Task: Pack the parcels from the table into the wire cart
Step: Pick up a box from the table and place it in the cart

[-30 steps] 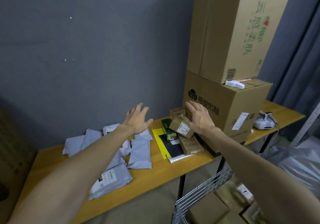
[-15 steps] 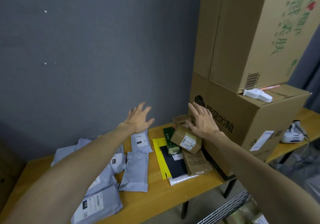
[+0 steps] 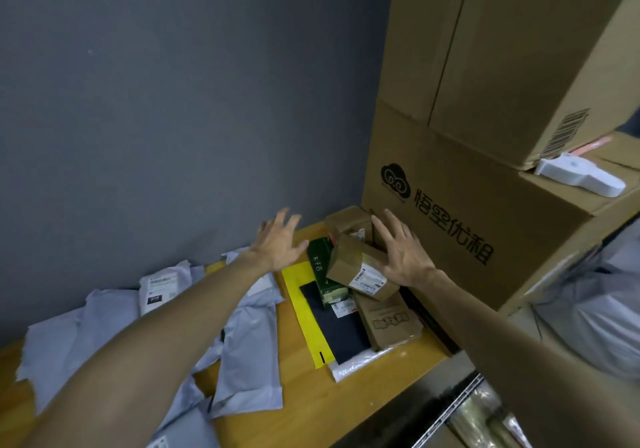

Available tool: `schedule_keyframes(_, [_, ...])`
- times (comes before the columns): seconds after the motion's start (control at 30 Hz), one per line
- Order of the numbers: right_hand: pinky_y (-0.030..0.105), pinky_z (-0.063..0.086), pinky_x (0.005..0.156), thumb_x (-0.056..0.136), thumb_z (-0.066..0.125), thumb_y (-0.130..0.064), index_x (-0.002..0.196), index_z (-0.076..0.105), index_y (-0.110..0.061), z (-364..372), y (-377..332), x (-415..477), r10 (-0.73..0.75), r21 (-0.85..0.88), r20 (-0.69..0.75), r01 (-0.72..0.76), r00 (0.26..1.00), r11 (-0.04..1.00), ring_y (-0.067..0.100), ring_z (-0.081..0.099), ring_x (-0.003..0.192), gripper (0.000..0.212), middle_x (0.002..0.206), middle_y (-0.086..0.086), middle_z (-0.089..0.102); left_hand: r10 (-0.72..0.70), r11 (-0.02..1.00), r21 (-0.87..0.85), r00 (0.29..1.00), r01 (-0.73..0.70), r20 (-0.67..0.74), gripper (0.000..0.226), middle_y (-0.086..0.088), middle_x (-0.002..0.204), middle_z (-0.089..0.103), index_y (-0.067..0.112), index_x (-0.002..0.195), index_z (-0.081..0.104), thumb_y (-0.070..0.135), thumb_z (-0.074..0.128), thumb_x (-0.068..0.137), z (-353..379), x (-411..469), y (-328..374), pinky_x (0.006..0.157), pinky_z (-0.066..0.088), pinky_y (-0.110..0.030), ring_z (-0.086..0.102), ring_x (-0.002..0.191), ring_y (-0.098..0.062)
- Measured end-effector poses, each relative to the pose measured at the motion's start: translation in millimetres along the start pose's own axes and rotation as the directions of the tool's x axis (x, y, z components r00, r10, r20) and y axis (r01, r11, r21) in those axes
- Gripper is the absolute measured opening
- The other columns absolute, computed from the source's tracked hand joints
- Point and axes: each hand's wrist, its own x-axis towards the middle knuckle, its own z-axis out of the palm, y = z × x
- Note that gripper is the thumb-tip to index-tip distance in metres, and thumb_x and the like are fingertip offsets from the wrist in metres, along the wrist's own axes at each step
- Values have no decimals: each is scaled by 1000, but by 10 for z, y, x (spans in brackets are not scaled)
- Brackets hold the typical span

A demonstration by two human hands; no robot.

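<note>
Since the earlier frame, the spread fingers of the left hand (image 3: 277, 245) have been brought closer to the green box (image 3: 323, 271), above which this hand is held in the air. The right hand (image 3: 403, 253), fingers also apart, is laid flat on the tilted brown parcel (image 3: 356, 271) without clasping it. This parcel is leaned on other small boxes on the table (image 3: 304, 402), beside a large carton (image 3: 467, 239); the wire cart (image 3: 450, 409) is seen at lower right.

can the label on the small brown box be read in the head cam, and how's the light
Head view: dim, even light, soft shadows, no hard glare. Head view: the label on the small brown box is too soft to read, though the lower carton has legible big print. Head view: wide-angle bends the carton edges; the wire cart is smeared.
</note>
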Motion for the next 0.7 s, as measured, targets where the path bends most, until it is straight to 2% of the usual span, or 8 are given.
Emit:
schedule_keyframes(0.1, [57, 22, 117, 86, 57, -65, 157, -1, -30, 289, 134, 251, 10, 24, 95, -12, 995, 1000, 34, 7, 150, 98, 164, 7, -8, 22, 1000, -13, 999, -21, 35, 63, -13, 162, 12, 19, 151, 29, 51, 44, 99, 336, 304, -160, 121, 15, -47, 24, 146, -34])
schedule_keyframes(0.2, [54, 15, 120, 76, 53, -82, 156, -4, -35, 626, 251, 455, 42, 65, 163, -53, 986, 996, 33, 4, 150, 109, 164, 7, -7, 38, 999, -13, 998, -37, 47, 62, -13, 160, 18, 19, 148, 35, 55, 39, 99, 714, 533, -318, 119, 16, -48, 23, 146, -33])
schedule_keyframes(0.33, [51, 5, 122, 59, 31, -101, 157, -3, -29, 1048, 361, 675, 101, 42, 175, -110, 979, 993, 30, 0, 151, 127, 164, 6, -4, 18, 998, -62, 993, -11, 113, 67, -15, 157, 22, 19, 148, 38, 59, 30, 96, 1183, 730, -473, 118, 18, -49, 25, 144, -35])
schedule_keyframes(0.43, [48, 8, 122, 69, 52, -87, 158, -1, -27, 1262, 417, 762, 139, 96, 230, -164, 963, 982, 24, 3, 151, 119, 165, 1, 1, 26, 995, -94, 982, -8, 188, 59, -16, 159, 19, 19, 150, 34, 51, 38, 101, 1462, 798, -553, 119, 17, -50, 22, 146, -34])
schedule_keyframes(0.5, [45, 8, 121, 73, 58, -80, 158, -3, -27, 1359, 461, 780, 131, 139, 269, -173, 954, 975, 21, 4, 151, 117, 165, -2, 1, 39, 994, -112, 976, -15, 216, 57, -14, 160, 16, 19, 151, 33, 47, 40, 102, 1565, 825, -561, 120, 16, -48, 21, 146, -33])
schedule_keyframes(0.57, [44, 9, 120, 73, 56, -82, 157, -4, -27, 1429, 501, 791, 118, 162, 302, -173, 946, 972, 21, 5, 151, 117, 164, -3, 3, 49, 992, -128, 972, -20, 229, 56, -13, 161, 14, 18, 151, 32, 45, 41, 103, 1615, 848, -563, 120, 16, -47, 21, 146, -32])
schedule_keyframes(0.7, [45, 25, 112, 66, 38, -94, 155, 4, -32, 1455, 458, 772, 152, 108, 235, -181, 960, 978, 29, 30, 134, 115, 148, 5, 26, 54, 993, -116, 971, -28, 233, 57, -14, 161, 14, 18, 151, 34, 47, 41, 102, 1672, 952, -599, 119, 19, -45, 24, 145, -34])
